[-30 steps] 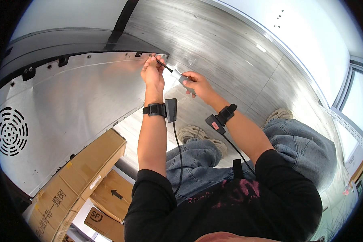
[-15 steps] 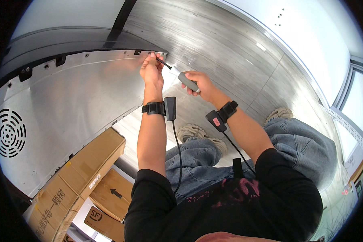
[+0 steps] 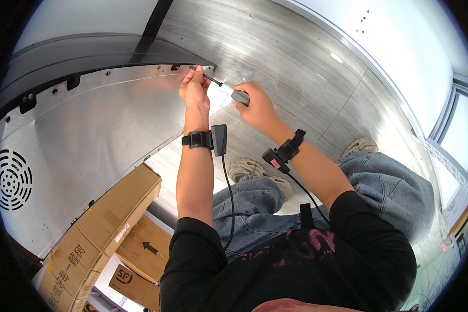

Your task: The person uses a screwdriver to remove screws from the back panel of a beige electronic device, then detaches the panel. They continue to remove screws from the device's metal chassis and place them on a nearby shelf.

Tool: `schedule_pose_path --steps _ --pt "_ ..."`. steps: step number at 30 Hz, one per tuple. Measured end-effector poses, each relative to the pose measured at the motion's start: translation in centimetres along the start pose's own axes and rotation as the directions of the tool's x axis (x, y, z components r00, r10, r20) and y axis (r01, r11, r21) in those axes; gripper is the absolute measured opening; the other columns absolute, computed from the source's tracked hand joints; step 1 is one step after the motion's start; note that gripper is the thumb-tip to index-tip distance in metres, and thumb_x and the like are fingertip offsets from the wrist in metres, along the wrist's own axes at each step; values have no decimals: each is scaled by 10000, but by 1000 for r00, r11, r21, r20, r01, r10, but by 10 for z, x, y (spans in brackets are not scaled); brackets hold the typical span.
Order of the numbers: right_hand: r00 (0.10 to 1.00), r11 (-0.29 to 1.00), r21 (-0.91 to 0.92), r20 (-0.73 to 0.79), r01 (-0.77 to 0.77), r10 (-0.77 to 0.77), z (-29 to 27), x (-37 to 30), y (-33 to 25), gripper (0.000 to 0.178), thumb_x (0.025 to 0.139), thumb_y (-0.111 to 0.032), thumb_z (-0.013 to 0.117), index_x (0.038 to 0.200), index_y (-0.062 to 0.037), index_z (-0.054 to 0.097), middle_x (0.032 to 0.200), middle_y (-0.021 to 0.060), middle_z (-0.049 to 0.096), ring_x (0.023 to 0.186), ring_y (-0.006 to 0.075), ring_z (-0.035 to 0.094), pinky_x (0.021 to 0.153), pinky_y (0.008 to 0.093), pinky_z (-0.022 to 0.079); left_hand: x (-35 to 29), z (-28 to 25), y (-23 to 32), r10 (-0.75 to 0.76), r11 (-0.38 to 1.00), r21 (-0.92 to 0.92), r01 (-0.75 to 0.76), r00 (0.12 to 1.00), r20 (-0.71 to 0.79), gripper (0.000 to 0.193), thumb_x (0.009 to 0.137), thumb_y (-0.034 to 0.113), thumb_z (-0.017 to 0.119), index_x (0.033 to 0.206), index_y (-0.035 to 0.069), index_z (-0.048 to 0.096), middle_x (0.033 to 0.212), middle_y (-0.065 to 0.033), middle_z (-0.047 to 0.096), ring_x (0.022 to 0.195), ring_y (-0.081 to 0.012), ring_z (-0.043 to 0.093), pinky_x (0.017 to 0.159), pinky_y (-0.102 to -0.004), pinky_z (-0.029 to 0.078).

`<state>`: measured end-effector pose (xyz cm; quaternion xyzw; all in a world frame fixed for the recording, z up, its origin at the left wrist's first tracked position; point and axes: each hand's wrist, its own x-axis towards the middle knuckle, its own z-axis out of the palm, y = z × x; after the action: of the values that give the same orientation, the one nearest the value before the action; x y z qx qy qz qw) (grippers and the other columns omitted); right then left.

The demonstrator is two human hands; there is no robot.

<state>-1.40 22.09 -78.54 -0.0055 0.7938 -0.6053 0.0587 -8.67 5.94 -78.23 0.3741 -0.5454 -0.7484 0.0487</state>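
My right hand is closed around the grey handle of a screwdriver, which has a pale collar and a thin black shaft. The shaft slants up and left to the edge of a large bare-metal panel. There, near the panel's far right corner, my left hand is closed, thumb and fingers pinching around the shaft close to its tip. What the tip meets is mostly hidden by those fingers.
Dark slots and small holes line the panel's upper edge, and a round vent is at its left. Cardboard boxes stand below it. Cables hang from both wrist straps. A white wall rises at the right.
My right hand has turned on the handle and now covers more of it. The screwdriver has shifted slightly up and left. My left hand stays nearly in place by the panel edge.
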Motion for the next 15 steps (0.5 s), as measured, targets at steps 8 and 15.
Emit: schedule_pose_path --steps 8,15 --pt "812 675 482 486 -559 325 -20 12 9 349 814 -102 646 1142 -59 535 905 57 572 727 165 591 537 286 479 6 -5 5 -67 997 -44 70 996 64 75 881 51 584 946 26 609 816 -63 638 650 -146 601 527 -232 461" --pt "755 632 467 577 -618 313 -18 11 2 372 836 -105 608 1180 -48 479 876 65 580 683 146 587 524 280 475 0 -3 10 -90 990 -104 98 992 84 95 890 42 564 973 19 603 826 -66 642 664 -144 602 540 -230 450"
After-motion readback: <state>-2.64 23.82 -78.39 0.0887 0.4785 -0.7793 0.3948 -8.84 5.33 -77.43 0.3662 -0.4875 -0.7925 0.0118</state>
